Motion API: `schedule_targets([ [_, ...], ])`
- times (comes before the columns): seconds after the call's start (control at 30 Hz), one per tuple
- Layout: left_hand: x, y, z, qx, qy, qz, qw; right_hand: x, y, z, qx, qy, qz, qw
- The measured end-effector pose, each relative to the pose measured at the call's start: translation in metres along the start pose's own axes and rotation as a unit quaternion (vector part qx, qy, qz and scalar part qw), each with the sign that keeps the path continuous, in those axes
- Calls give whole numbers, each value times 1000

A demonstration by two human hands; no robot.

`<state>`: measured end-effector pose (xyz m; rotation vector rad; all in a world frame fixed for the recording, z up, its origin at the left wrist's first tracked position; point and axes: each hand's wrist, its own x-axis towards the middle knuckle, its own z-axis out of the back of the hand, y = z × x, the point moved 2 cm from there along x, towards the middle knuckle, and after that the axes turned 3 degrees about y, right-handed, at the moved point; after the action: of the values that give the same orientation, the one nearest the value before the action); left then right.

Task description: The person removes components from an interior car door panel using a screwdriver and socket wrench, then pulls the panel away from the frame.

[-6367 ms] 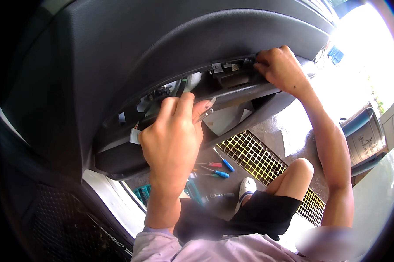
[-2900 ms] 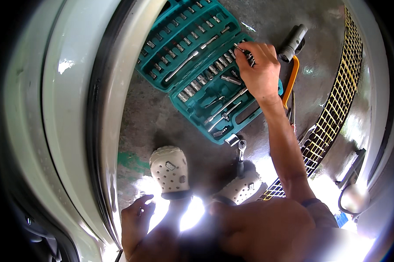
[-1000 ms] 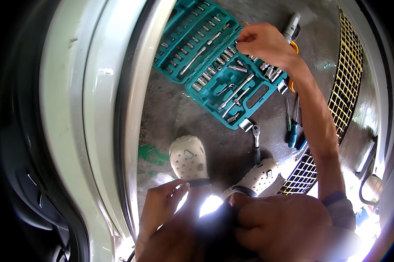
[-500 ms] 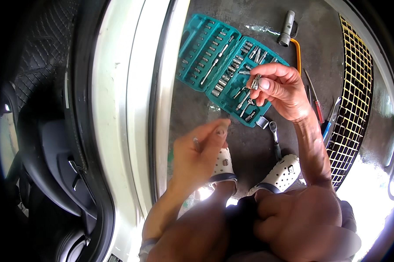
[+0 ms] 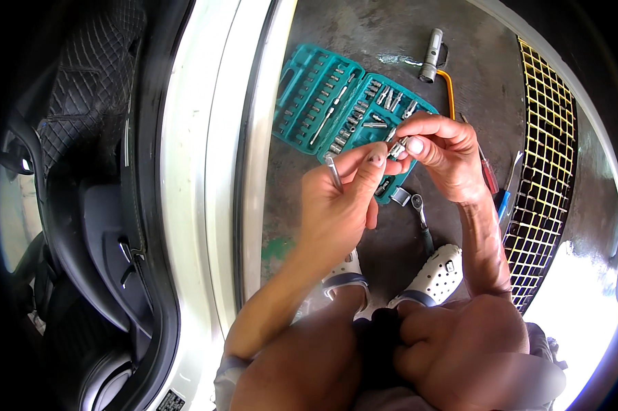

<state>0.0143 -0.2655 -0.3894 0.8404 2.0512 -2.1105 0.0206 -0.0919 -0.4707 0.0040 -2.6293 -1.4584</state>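
Observation:
My right hand [image 5: 446,154] pinches a small chrome socket [image 5: 397,148] between thumb and fingers. Close against it, my left hand [image 5: 343,205] has its thumb and forefinger pressed together, their tips beside the socket. A slim silver rod [image 5: 334,172] sticks out between the left fingers; its other end is hidden, so I cannot tell whether it meets the socket. Below and beyond both hands lies an open teal socket case [image 5: 355,72] with rows of sockets and bits, partly covered by my fingers.
A ratchet [image 5: 420,211] lies near my white clogs [image 5: 434,277]. Further right are a red-handled screwdriver [image 5: 489,177], a blue-handled tool [image 5: 505,204] and a yellow floor grate [image 5: 545,164]. A flashlight [image 5: 431,55] lies beyond the case. The white car door sill [image 5: 216,157] runs along my left.
My left hand has moved up and right to meet my right hand at the socket. My right hand keeps its pinch, and the view has shifted slightly.

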Motion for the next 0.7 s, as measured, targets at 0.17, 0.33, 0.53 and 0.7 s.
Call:
schedule_targets([
  [0.17, -4, 3, -8, 0, 13, -36, 999, -8, 5, 5, -11, -4, 0, 1000],
  [0.33, -7, -2, -14, 8, 19, -43, 999, -12, 9, 7, -2, -4, -5, 1000],
  [0.53, -7, -3, -20, 15, 27, -48, 998, -14, 16, 8, 15, -2, -10, 1000],
  [0.7, -6, 2, -22, 8, 22, -42, 999, -15, 18, 8, 26, -11, -23, 999],
])
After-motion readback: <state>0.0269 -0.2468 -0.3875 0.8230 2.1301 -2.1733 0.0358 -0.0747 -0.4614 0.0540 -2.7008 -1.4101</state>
